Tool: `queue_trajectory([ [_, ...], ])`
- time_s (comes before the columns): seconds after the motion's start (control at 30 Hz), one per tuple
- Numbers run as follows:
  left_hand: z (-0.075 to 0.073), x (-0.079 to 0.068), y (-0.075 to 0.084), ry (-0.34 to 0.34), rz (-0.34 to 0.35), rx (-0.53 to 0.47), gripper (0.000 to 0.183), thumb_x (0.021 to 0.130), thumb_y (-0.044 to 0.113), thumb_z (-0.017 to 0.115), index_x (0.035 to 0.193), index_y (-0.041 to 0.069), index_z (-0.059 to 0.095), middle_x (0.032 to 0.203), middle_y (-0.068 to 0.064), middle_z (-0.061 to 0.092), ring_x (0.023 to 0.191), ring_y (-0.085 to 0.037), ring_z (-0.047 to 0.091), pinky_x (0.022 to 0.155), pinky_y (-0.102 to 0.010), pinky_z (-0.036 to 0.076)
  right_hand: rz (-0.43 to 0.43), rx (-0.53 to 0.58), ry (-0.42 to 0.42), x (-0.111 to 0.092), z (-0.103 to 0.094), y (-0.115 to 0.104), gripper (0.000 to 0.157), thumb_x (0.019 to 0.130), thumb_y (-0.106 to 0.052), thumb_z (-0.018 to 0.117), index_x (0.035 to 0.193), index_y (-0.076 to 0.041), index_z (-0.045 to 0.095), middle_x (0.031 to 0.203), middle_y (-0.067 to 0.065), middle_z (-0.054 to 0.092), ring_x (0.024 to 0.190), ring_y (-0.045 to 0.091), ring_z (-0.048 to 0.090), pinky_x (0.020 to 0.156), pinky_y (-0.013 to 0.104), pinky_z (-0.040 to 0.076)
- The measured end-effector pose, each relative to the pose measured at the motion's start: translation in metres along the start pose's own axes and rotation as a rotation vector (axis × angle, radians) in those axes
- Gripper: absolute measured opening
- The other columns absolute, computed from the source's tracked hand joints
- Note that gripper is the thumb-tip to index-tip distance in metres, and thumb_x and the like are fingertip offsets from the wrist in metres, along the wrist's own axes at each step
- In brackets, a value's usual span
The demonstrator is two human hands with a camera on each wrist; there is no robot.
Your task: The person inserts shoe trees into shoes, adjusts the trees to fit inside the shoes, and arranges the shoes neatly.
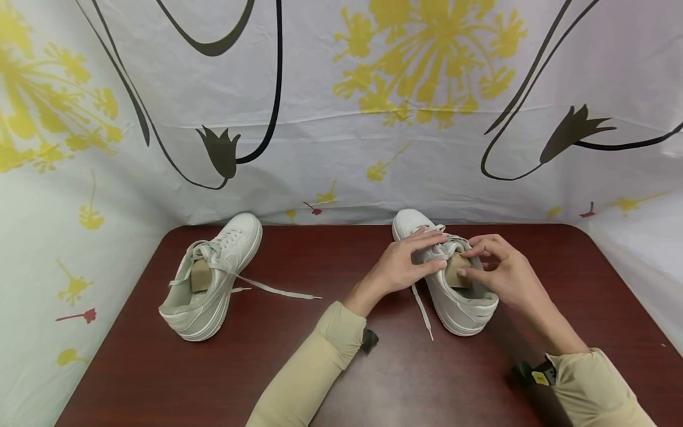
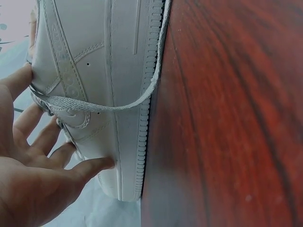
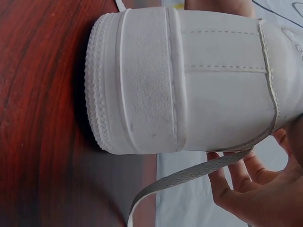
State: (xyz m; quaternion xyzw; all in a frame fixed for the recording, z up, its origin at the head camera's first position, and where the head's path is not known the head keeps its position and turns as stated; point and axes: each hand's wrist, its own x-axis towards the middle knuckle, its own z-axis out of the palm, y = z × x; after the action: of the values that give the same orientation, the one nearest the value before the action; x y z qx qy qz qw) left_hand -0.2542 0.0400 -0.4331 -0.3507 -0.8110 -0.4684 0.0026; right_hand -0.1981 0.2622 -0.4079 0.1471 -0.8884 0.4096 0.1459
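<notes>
Two white lace-up sneakers stand on the table, toes away from me. Inside the right sneaker [image 1: 459,311] sits a tan, cardboard-like insert [image 1: 455,270], its lower part hidden in the shoe. My right hand [image 1: 509,270] pinches the insert at its upper edge with thumb and fingers. My left hand [image 1: 402,261] holds the same sneaker across the laces, thumb by the collar and fingers over the upper. A loose lace [image 2: 128,105] hangs down the sneaker's side in the left wrist view. The heel [image 3: 147,85] fills much of the right wrist view.
The left sneaker [image 1: 197,311] has a similar tan insert [image 1: 201,276] in its opening, and its lace [image 1: 283,292] trails over the table. A dark red wooden table [image 1: 299,356] lies beneath. Patterned white fabric [image 1: 320,101] hangs behind and at both sides.
</notes>
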Motion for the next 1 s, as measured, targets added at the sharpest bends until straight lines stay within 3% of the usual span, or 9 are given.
queue_trajectory([
  [0.33,0.0008,0.0003,-0.0014,0.000,-0.002,0.000,0.048,0.094,0.035,0.070,0.139,0.023,0.060,0.149,0.004,0.050,0.146,-0.019,0.031,0.117,-0.027,0.023,-0.034,-0.045,0.022,0.0014,0.0002,-0.0023,0.025,0.071,0.002,0.087,0.090,-0.008,0.075,0.109,0.006,0.062,0.093,-0.008,0.056,0.073,0.008,0.048],
  [0.7,0.0010,0.0000,-0.0016,0.003,0.008,-0.011,0.048,0.093,0.033,0.071,0.139,0.021,0.061,0.148,0.004,0.051,0.146,-0.018,0.031,0.117,-0.026,0.023,-0.047,-0.032,0.059,0.0023,0.0038,0.0018,0.026,0.071,0.004,0.087,0.090,-0.008,0.074,0.112,0.003,0.062,0.092,-0.001,0.056,0.074,0.008,0.045],
  [0.87,0.0015,0.0003,-0.0022,0.005,0.008,-0.009,0.048,0.093,0.033,0.071,0.138,0.021,0.061,0.147,0.005,0.052,0.145,-0.017,0.031,0.117,-0.025,0.023,-0.019,-0.021,0.070,0.0019,0.0052,0.0036,0.030,0.071,0.003,0.087,0.093,-0.006,0.069,0.111,0.004,0.061,0.092,0.001,0.056,0.073,0.011,0.044],
  [1.0,0.0010,0.0003,-0.0021,0.006,0.011,-0.012,0.047,0.093,0.032,0.071,0.138,0.020,0.061,0.146,0.006,0.053,0.145,-0.018,0.032,0.117,-0.024,0.022,0.043,-0.057,0.028,0.0029,0.0033,0.0019,0.037,0.076,-0.005,0.086,0.102,-0.006,0.059,0.111,0.003,0.062,0.092,-0.001,0.056,0.072,0.014,0.045],
])
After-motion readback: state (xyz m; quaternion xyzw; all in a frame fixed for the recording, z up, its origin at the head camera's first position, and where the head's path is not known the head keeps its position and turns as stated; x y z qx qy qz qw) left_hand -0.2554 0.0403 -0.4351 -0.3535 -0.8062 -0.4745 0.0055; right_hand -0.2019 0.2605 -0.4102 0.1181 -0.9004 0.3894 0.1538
